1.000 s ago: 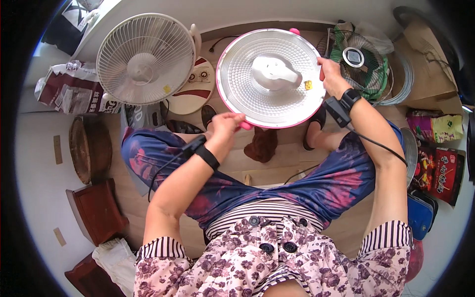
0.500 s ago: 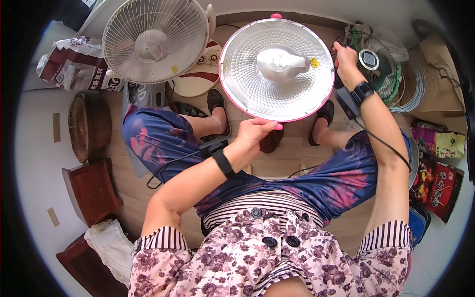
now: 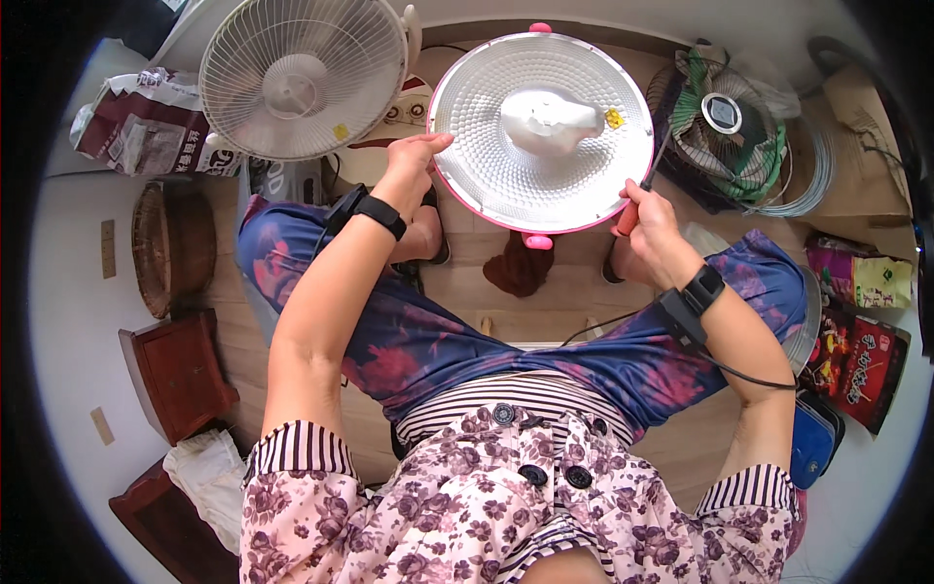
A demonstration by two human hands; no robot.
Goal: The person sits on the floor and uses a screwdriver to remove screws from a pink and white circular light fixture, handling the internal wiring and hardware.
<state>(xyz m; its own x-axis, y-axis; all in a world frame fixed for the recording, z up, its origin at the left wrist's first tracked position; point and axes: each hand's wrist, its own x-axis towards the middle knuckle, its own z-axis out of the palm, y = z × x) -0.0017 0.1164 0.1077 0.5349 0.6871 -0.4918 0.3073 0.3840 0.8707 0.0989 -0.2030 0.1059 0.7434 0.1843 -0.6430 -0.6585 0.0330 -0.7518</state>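
A round silver reflector dish [image 3: 486, 185] with a pink rim and dimpled inner face, like that of a dish heater, is tilted up before me. At its middle sits a shiny bulb-shaped cover [image 3: 553, 124] with a yellow sticker beside it. My left hand [image 3: 413, 161] pinches the rim on the left side. My right hand [image 3: 650, 226] is closed around a screwdriver [image 3: 628, 216] with a red handle, its dark shaft pointing up and away. That hand is close against the lower right rim; whether it touches the rim I cannot tell.
A white fan [image 3: 304, 83] stands at the far left, beside a printed bag [image 3: 146, 127]. Far right are a fan with a green guard [image 3: 725, 127], coiled wire [image 3: 812, 170] and a cardboard box [image 3: 866, 146]. A dark red wooden box [image 3: 175, 380] lies left; a brown fuzzy thing [image 3: 520, 268] lies below the dish.
My left hand has moved from the pink tab at the dish's bottom up to its left rim. The right hand has come down and nearer, to the lower right rim.
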